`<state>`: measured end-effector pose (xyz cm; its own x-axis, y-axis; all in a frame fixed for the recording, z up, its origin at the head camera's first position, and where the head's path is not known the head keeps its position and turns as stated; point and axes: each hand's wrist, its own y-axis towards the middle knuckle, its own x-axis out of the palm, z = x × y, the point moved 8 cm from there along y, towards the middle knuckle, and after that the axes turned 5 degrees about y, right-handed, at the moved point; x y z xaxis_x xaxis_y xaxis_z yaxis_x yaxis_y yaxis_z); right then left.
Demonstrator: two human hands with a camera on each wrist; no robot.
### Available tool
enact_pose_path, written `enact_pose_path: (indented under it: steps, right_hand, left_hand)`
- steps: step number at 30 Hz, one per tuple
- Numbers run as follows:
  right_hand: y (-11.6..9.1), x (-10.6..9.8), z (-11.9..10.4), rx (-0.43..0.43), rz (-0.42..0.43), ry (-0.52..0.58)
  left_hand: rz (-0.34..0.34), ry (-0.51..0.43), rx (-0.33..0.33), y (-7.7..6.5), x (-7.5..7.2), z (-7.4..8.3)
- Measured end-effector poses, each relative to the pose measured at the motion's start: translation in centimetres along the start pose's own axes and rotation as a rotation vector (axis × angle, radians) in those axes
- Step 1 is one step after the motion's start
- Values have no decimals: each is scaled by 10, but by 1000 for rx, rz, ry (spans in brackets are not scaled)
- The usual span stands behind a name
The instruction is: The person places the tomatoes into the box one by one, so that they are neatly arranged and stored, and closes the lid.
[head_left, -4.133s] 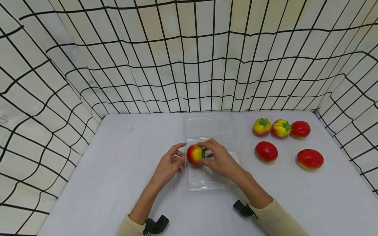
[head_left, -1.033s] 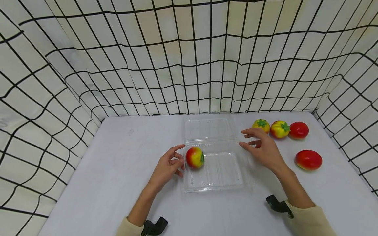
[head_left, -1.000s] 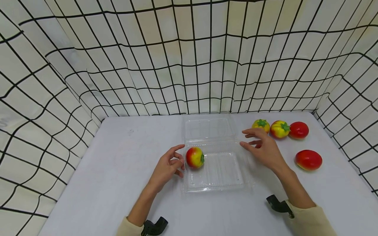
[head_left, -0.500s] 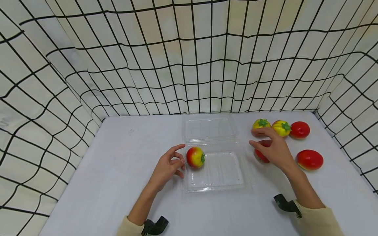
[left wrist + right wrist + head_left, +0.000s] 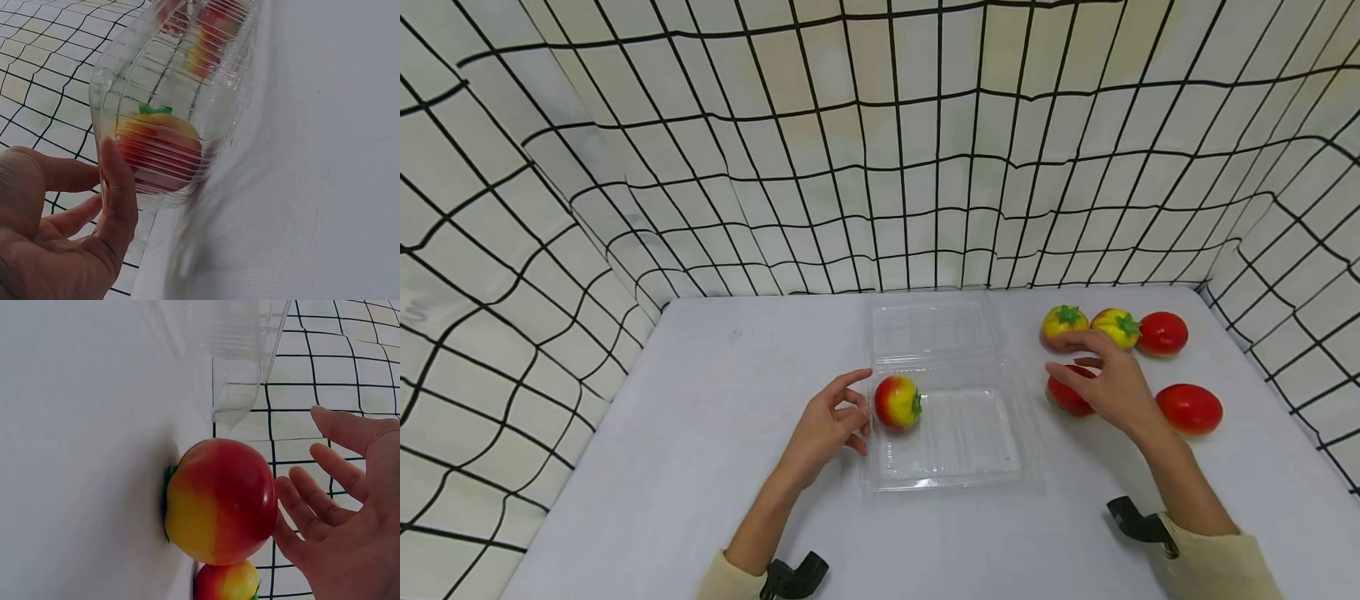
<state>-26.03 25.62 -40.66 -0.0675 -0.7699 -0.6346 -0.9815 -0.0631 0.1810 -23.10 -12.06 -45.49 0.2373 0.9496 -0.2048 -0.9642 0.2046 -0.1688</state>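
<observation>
My left hand (image 5: 826, 419) pinches the left rim of a clear plastic clamshell box (image 5: 955, 483), thumb over the edge and a finger against the outer wall in the left wrist view. Inside, at the box's left end, sits a red-and-yellow fruit (image 5: 897, 402) with a green stem, seen through the wall in the left wrist view (image 5: 159, 153). My right hand (image 5: 1112, 379) is spread over a red fruit (image 5: 1070, 396) that lies stem-down on the table. In the right wrist view its loosely bent fingers are beside this fruit (image 5: 219, 500); whether they touch it I cannot tell.
The box's lid (image 5: 934, 329) lies flipped back. Behind the right hand are a yellow fruit (image 5: 1063, 321), another yellow fruit (image 5: 1118, 325) and a red one (image 5: 1162, 334). One more red fruit (image 5: 1190, 408) lies to the right. Black netting (image 5: 925, 183) surrounds the white table (image 5: 700, 450).
My right hand let go of the fruit in the box and moved right to the red fruit outside. Lately it shifted a little further right, uncovering more of it. The left hand stays put.
</observation>
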Motion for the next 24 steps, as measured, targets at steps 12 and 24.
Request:
enact_pose_path:
  steps: [12, 24]
  right_hand:
    - [-3, -4, 13, 65, -55, 3]
    - [-6, -2, 24, 90, -145, -8]
  left_hand:
    - [6, -7, -10, -1, 0, 0]
    - [2, -8, -7, -2, -1, 0]
